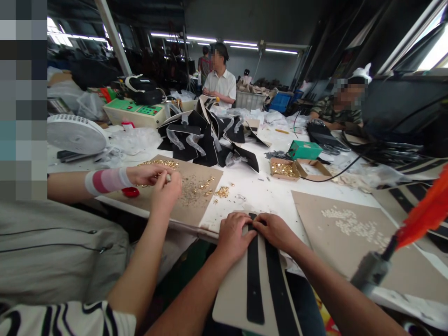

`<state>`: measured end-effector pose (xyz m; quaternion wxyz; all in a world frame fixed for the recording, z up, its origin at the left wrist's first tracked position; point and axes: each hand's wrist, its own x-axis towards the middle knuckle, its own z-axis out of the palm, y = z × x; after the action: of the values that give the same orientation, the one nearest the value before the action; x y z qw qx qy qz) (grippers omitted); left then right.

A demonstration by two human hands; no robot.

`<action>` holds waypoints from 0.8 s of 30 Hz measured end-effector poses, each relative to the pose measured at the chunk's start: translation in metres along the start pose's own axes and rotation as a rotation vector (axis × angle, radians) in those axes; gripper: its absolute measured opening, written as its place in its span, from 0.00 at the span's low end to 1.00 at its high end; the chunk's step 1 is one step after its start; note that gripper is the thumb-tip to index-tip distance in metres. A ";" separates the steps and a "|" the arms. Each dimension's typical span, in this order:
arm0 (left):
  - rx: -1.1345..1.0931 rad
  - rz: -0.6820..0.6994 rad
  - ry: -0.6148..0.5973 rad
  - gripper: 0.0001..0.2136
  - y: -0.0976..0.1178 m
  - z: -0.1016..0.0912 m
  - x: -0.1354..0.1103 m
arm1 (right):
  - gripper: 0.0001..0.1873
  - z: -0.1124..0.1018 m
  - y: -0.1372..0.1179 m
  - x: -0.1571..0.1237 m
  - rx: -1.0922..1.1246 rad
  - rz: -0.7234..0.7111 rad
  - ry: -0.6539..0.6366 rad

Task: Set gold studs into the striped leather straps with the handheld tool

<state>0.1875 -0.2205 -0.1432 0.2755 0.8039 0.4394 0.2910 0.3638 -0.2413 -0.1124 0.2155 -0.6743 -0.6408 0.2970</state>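
Beige panel (pixel 267 284) with two black strips lies below the person's hands in the head view, its far end near the white table (pixel 248 193). The left hand (pixel 235 237) rests on the panel's far end, thumb stretched toward the left strip (pixel 255 289); the right hand (pixel 276 230) has its fingertips drawn together at that strip's tip, though I cannot tell what either pinches. Left of the panel, a co-worker's hands (pixel 168 189) meet above gold-coloured pieces (pixel 222 192); right of it, pale pieces (pixel 353 224) lie scattered.
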 end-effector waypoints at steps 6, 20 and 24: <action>-0.004 0.004 0.010 0.12 -0.002 0.002 0.000 | 0.09 0.000 0.001 0.005 -0.028 0.030 -0.010; -0.014 0.008 0.001 0.11 0.001 -0.002 0.003 | 0.09 -0.009 -0.007 -0.003 0.096 0.052 0.087; -0.026 0.029 0.009 0.09 0.002 -0.003 0.003 | 0.20 -0.018 -0.008 -0.084 0.237 0.015 0.506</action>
<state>0.1872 -0.2181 -0.1390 0.2796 0.8052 0.4252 0.3043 0.3696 -0.3220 -0.0836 0.4437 -0.7019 -0.5224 0.1939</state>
